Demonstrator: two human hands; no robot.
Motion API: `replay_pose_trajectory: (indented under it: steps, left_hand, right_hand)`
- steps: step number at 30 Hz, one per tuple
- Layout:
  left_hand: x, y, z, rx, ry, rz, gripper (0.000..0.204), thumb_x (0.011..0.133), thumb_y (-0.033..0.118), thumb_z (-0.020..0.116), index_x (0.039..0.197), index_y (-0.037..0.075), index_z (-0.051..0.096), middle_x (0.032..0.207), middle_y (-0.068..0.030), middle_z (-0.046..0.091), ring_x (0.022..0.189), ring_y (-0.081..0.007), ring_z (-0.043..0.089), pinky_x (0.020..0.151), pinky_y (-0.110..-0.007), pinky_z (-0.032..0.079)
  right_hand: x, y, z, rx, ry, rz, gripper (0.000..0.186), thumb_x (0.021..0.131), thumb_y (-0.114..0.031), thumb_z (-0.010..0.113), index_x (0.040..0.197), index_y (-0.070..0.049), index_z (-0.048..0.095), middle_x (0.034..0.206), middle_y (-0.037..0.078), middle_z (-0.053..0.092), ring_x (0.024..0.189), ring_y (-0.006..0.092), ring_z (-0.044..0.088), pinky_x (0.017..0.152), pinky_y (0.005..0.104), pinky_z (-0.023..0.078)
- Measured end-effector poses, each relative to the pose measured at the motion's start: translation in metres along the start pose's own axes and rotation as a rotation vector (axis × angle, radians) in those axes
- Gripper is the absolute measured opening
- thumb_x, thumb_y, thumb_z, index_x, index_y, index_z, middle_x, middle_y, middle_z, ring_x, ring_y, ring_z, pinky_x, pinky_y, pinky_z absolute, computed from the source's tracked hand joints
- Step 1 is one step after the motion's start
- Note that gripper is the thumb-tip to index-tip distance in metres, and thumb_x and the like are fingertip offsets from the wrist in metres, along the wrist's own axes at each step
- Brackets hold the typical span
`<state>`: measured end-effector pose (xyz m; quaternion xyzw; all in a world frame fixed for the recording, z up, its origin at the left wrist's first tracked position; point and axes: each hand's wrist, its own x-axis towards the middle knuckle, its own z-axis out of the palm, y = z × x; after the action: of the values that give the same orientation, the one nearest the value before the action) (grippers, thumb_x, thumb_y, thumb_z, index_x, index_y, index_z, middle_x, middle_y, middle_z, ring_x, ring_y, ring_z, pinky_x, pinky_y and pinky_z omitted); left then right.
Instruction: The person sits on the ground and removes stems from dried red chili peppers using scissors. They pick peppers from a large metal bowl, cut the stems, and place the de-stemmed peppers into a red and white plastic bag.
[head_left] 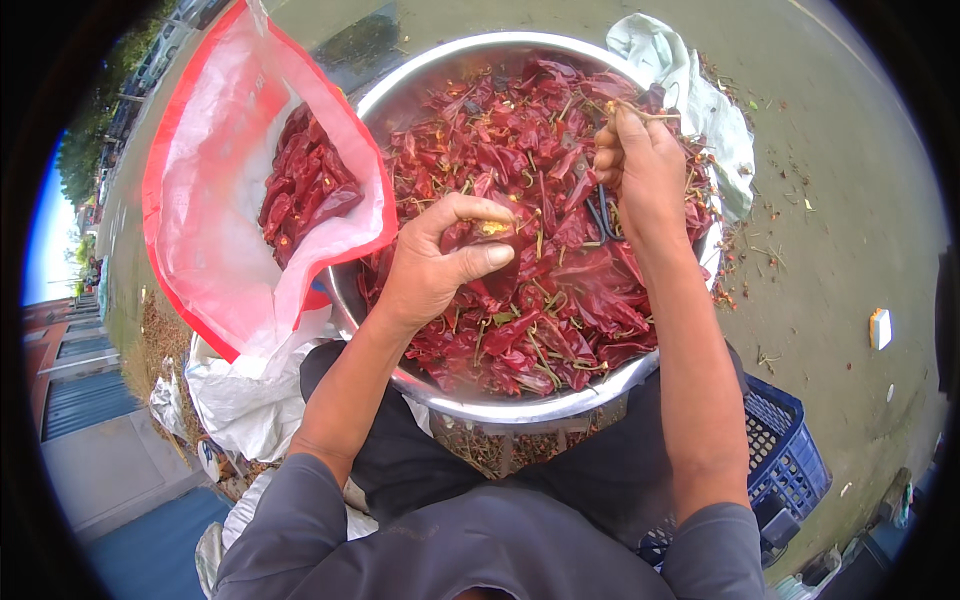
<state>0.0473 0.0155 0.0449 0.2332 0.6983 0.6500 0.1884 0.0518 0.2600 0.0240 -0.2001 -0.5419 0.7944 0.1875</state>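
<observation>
A wide metal basin (545, 408) full of dried red chili peppers (540, 290) stands before me, with many loose stems among them. Above its middle, my left hand (435, 255) pinches a dried red chili pepper between thumb and fingers. That pepper's end is open, showing yellow seeds (491, 229). My right hand (645, 170) is raised over the basin's far right side, thumb and fingers closed on a thin pale chili stem (655, 116). Black looped handles (603, 213) show just below this hand; I cannot tell whether it holds them.
A white bag with red edges (200, 170) gapes at the basin's left, with whole dried chilies (310, 185) inside. A pale sack (695, 95) lies at the far right rim. A blue plastic crate (790, 455) sits by my right leg. Stems and scraps litter the ground.
</observation>
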Motion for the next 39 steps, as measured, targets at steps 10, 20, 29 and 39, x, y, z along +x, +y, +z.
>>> replay_pose_trajectory:
  steps: [10, 20, 29, 39]
  left_hand:
    - [-0.003, 0.144, -0.064, 0.820, 0.474, 0.555, 0.027, 0.083, 0.004, 0.080, 0.109, 0.003, 0.071, 0.090, -0.0061, 0.073, 0.078, -0.0111, 0.067, 0.070, -0.023, 0.052]
    - [-0.043, 0.141, -0.136, 2.022, 0.735, 0.388, 0.073, 0.070, 0.027, 0.090, 0.135, 0.016, 0.061, 0.153, -0.0156, 0.045, 0.136, -0.0404, 0.047, 0.106, -0.050, 0.043]
    - [-0.079, 0.120, -0.176, 1.398, 0.871, 0.148, 0.051, 0.089, 0.021, 0.069, 0.138, 0.013, 0.058, 0.118, -0.0246, 0.068, 0.107, -0.0424, 0.067, 0.092, -0.047, 0.052]
    - [-0.110, 0.203, -0.350, 1.080, 0.982, 0.564, 0.049, 0.076, -0.005, 0.059, 0.124, -0.010, 0.055, 0.117, -0.0294, 0.063, 0.110, -0.0455, 0.061, 0.100, -0.047, 0.047]
  right_hand:
    - [0.014, -0.034, -0.063, -0.390, 0.257, -0.276, 0.024, 0.105, -0.022, 0.055, 0.103, 0.000, 0.064, 0.081, 0.003, 0.065, 0.061, 0.0079, 0.055, 0.053, 0.0242, 0.045]
    - [0.011, -0.044, -0.101, -1.182, 0.593, -0.642, 0.038, 0.094, -0.012, 0.064, 0.129, 0.001, 0.059, 0.122, 0.020, 0.064, 0.116, 0.0303, 0.063, 0.097, 0.0419, 0.050]
    - [-0.074, 0.011, 0.117, -1.067, -0.573, -0.257, 0.079, 0.092, -0.070, 0.054, 0.113, 0.005, 0.069, 0.107, 0.028, 0.071, 0.099, 0.0423, 0.070, 0.089, 0.0502, 0.052]
    - [-0.054, -0.037, 0.315, -0.314, -0.727, -0.318, 0.040, 0.098, -0.034, 0.054, 0.082, 0.001, 0.066, 0.064, 0.015, 0.063, 0.055, 0.0238, 0.062, 0.058, 0.0370, 0.049]
